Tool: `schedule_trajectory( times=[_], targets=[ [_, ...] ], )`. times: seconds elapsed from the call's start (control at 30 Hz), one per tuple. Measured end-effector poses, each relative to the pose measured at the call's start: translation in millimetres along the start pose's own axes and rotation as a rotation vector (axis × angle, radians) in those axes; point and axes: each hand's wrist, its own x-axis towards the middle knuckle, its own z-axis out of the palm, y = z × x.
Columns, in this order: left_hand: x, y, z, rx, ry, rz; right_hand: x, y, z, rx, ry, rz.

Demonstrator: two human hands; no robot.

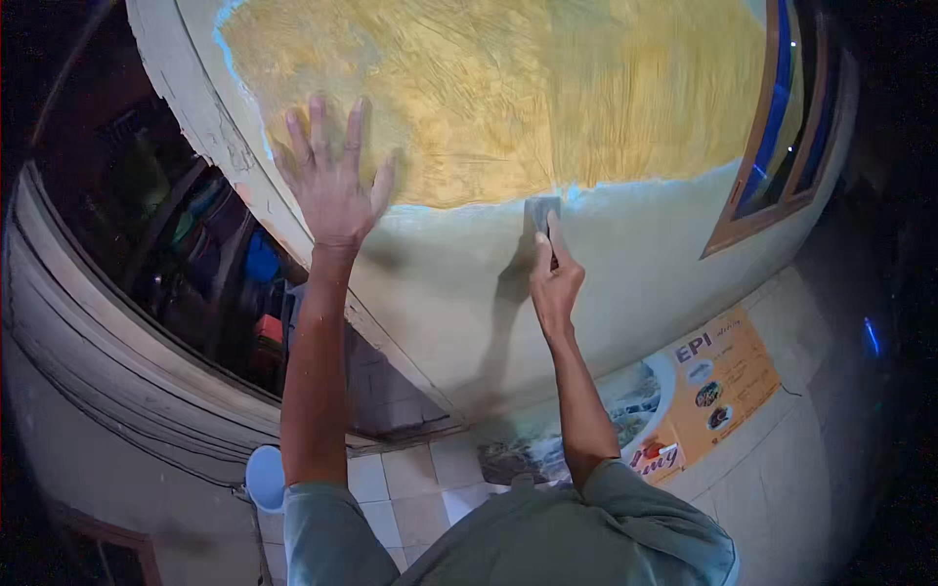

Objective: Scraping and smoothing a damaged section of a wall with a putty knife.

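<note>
My left hand (pixel 335 186) lies flat on the wall with its fingers spread, over the left lower part of a yellow-brown patch (pixel 469 107) edged in light blue. In my right hand (pixel 557 283) is a scraper (pixel 542 209) with a flat grey blade; the fingers are wrapped round its handle, which they mostly hide. The blade meets the wall at the lower edge of the patch, next to a light blue spot. Below the patch the wall (pixel 440 283) is pale and smooth, and the shadow of my right arm falls across it.
A wooden-framed window (pixel 728 210) is at the right. On the left, a door opening with a chipped frame (pixel 210 107) shows dark shelves of things. A printed banner (pixel 718 391) lies on the tiled floor (pixel 410 479) below. A light blue bucket (pixel 265 479) stands near my left elbow.
</note>
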Motion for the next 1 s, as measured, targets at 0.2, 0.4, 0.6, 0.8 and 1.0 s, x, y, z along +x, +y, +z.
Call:
schedule_trajectory(
  times=[0.2, 0.4, 0.6, 0.8, 1.0],
  targets=[
    [5.1, 2.3, 4.2, 0.024, -0.006, -0.002, 9.5, 10.3, -9.1, -0.047, -0.053, 0.018],
    [0.6, 10.0, 11.6, 0.012, 0.006, -0.004, 23.8, 19.0, -15.6, -0.075, -0.033, -0.025],
    [-2.1, 15.8, 13.5, 0.037, 0.013, 0.000, 14.4, 31.9, -30.0, -0.151, -0.096, -0.029],
    [-2.5, 17.3, 11.8, 0.026, 0.021, 0.008, 32.0, 24.9, -32.0, -0.128, -0.115, -0.060],
    [-0.9, 22.0, 12.7, 0.021, 0.022, 0.009, 26.7, 41.1, -40.7, -0.141, -0.119, -0.130]
  ],
)
